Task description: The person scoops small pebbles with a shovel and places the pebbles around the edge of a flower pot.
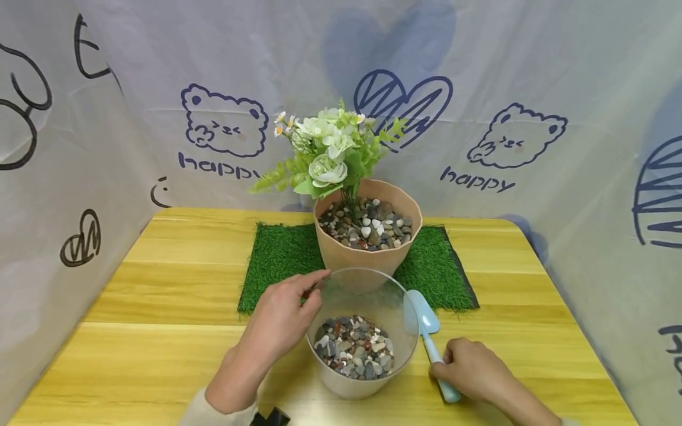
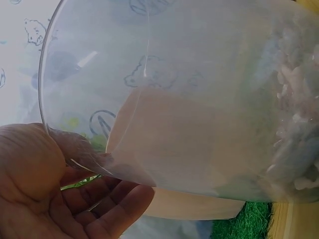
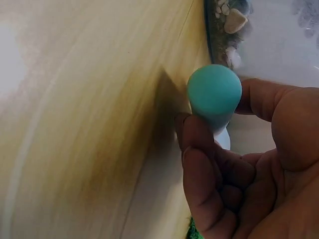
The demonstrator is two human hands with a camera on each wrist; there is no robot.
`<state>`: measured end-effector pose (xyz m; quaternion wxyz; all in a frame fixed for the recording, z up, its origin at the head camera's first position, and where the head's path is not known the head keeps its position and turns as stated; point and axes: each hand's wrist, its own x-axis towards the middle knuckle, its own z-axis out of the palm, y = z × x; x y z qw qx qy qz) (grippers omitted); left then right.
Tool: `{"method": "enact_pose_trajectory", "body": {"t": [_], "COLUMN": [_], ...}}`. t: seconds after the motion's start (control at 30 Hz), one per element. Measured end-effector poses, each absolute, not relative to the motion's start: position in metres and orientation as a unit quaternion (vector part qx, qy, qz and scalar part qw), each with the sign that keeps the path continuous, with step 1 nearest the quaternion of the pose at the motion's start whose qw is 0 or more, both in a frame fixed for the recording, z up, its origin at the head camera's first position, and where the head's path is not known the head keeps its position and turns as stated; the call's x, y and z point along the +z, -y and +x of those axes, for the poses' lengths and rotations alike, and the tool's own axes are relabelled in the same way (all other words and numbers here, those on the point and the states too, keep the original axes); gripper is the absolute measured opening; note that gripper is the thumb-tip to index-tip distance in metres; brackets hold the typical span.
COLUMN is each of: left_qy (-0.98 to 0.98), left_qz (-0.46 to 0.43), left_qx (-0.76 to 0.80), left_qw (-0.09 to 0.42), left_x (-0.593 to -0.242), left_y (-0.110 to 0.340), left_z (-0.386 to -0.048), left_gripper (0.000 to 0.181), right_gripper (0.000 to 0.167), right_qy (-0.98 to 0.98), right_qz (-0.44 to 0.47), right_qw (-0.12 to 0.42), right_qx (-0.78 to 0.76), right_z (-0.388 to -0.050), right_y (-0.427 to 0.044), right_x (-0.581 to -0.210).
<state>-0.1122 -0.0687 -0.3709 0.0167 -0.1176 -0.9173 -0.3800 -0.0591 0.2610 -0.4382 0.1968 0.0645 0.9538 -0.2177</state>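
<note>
A clear plastic bucket (image 1: 354,387) with mixed pebbles (image 1: 356,349) at its bottom stands near the table's front. At its left rim, my left hand (image 1: 279,316) pinches the wall; in the left wrist view the hand (image 2: 84,189) has its thumb against the rim and fingers curled below. My right hand (image 1: 476,367) grips the handle of a light-blue trowel (image 1: 433,349), right of the bucket. The trowel's blade tilts up toward the bucket's right side. In the right wrist view the rounded handle end (image 3: 215,89) pokes out between thumb and fingers.
Behind the bucket, a peach flowerpot (image 1: 367,260) holds pebbles and artificial white flowers (image 1: 327,148). It stands on a green turf mat (image 1: 282,260). The wooden table (image 1: 170,284) backs onto a printed cloth (image 1: 298,65), which also hangs at both sides.
</note>
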Motion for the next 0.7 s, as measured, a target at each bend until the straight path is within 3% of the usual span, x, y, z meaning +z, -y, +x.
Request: {"method": "enact_pose_trajectory", "body": {"t": [0.47, 0.57, 0.7], "left_qy": [0.902, 0.896, 0.902], "left_qz": [-0.122, -0.119, -0.108], "left_qx": [-0.412, -0.427, -0.417], "left_qw": [0.029, 0.033, 0.044], "left_x": [-0.381, -0.386, -0.396], "left_y": [0.077, 0.080, 0.091], "left_z": [-0.111, -0.109, -0.109], "left_gripper": [0.036, 0.036, 0.036], "right_gripper": [0.032, 0.032, 0.028], "right_qy": [-0.954, -0.959, -0.969], "right_qz": [0.058, 0.057, 0.054], "right_qw": [0.185, 0.156, 0.074], "right_qx": [-0.230, -0.229, -0.231], "right_z": [-0.068, -0.071, -0.077], "right_y": [-0.264, -0.271, -0.283], "right_x": [-0.439, -0.434, -0.430]}}
